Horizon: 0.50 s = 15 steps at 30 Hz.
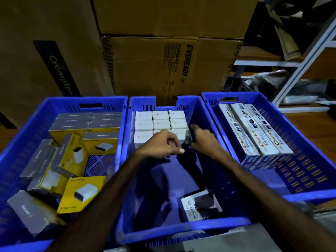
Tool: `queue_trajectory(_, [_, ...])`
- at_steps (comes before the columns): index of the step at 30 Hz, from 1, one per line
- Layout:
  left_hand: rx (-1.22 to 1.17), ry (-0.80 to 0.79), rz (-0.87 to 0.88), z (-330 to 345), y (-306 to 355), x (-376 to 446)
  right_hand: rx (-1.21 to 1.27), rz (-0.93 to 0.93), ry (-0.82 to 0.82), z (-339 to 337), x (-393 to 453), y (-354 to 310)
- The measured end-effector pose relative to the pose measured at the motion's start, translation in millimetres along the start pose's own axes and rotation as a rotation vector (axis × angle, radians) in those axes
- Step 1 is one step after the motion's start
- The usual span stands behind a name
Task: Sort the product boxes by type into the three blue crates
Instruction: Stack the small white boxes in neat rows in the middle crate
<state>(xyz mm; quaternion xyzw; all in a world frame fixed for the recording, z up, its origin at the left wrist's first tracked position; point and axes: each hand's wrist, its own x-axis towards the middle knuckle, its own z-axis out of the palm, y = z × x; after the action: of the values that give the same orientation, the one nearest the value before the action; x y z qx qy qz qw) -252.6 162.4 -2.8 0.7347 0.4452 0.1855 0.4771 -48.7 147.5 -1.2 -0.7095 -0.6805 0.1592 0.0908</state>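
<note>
Stacked cardboard cartons [163,66] fill twelve o'clock behind three crates. In the middle crate [181,231], left hand [160,144] and right hand [203,139] pinch one white box [183,136], seating it beside its matching rows.

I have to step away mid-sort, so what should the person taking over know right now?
Left hand and right hand together grip one white box, seating it at the right end of the front row of white boxes in the middle crate.
Left crate: yellow-and-grey Lapcare boxes, back ones stacked, front ones jumbled.
Right crate: three long Choice boxes, aligned.
Left: a Halley 20K box lies loose at the middle crate's front; tidy the Lapcare boxes.
</note>
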Motion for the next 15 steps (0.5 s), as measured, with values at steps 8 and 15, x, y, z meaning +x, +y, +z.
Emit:
queue_trajectory(8, [0.437, -0.486, 0.074, 81, 0, -5, 0.107, -0.301, 0.088, -67, -107, 49])
queue_trajectory(15, [0.774, -0.731, -0.125, 133, 17, -6, 0.094, -0.243, 0.218, -35, -167, 99])
